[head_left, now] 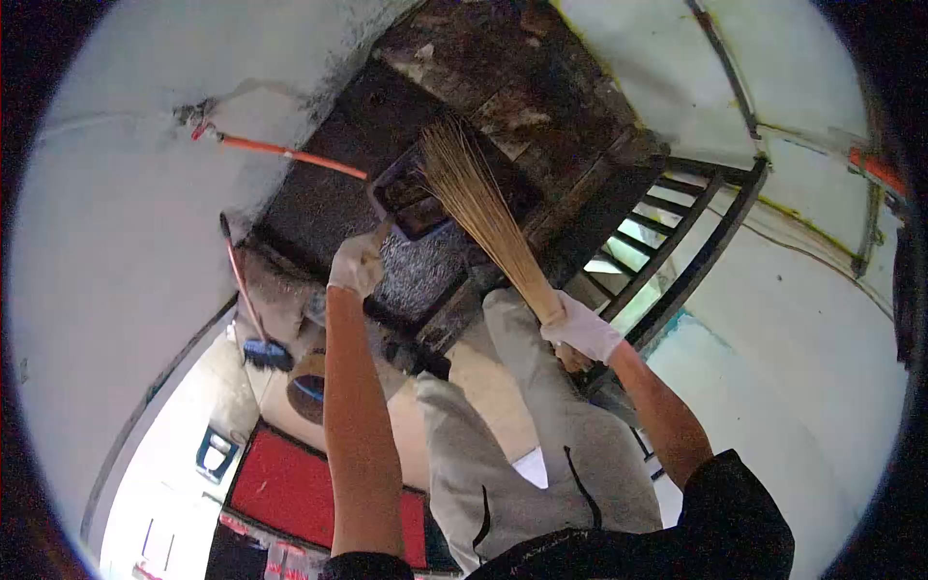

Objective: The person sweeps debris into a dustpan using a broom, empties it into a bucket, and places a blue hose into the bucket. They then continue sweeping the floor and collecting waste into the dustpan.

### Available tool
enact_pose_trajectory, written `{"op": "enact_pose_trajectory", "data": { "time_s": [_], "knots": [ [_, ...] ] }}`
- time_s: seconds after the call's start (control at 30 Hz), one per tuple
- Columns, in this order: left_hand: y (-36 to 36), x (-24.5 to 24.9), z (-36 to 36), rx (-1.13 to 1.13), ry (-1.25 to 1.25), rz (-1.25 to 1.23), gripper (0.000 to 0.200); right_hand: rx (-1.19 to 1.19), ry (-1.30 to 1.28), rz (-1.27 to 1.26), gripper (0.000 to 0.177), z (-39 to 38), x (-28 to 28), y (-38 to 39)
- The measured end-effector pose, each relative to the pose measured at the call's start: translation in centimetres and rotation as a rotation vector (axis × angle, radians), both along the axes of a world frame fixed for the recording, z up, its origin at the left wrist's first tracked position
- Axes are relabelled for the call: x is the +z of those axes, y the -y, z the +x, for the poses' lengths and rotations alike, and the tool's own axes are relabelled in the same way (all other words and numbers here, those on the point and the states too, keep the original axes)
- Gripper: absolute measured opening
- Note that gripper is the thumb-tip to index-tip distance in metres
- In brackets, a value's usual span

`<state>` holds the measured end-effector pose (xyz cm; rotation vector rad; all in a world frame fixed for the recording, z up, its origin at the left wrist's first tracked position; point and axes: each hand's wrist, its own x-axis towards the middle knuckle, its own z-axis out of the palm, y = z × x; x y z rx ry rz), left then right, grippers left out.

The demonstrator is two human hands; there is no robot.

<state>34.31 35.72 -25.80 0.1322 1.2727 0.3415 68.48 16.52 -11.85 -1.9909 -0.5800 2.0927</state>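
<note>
My right hand (583, 331), in a whitish glove, is closed round the bound end of a stick broom (488, 213). The broom's bristles fan out up and left, over the edge of a dark dustpan-like container (416, 230). My left hand (358, 265), also gloved, is closed on the short handle (384, 232) at the container's near left side. The container rests on a dark, grimy surface (314, 208). What lies inside it is too dark to make out.
An orange hose (290, 153) comes off the left wall above the dark surface. A blue-headed brush (266, 354) leans at lower left, near a red mat (280, 478). Black metal railings (696, 237) stand to the right.
</note>
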Motion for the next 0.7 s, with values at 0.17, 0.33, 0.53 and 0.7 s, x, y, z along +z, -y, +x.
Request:
{"op": "enact_pose_trajectory", "data": {
  "time_s": [0.17, 0.33, 0.53, 0.7],
  "knots": [
    [1.7, -3.3, -1.5, 0.191, 0.086, -0.089, 0.022, 0.257, 0.051, -0.050, 0.066, -0.3, -9.8, -0.1],
    [0.3, -4.1, -2.1, -0.066, 0.134, -0.022, 0.005, 0.167, -0.090, -0.073, 0.052, -2.8, -9.7, 2.7],
    [1.1, -2.1, -0.3, 0.110, -0.146, -0.057, 0.006, 0.255, -0.098, -0.127, 0.054, 1.9, -1.4, 1.4],
    [0.2, -0.7, -0.7, 0.090, 0.022, -0.103, 0.006, 0.320, 0.045, -0.086, 0.069, 6.0, 4.0, 1.3]
  ]
}}
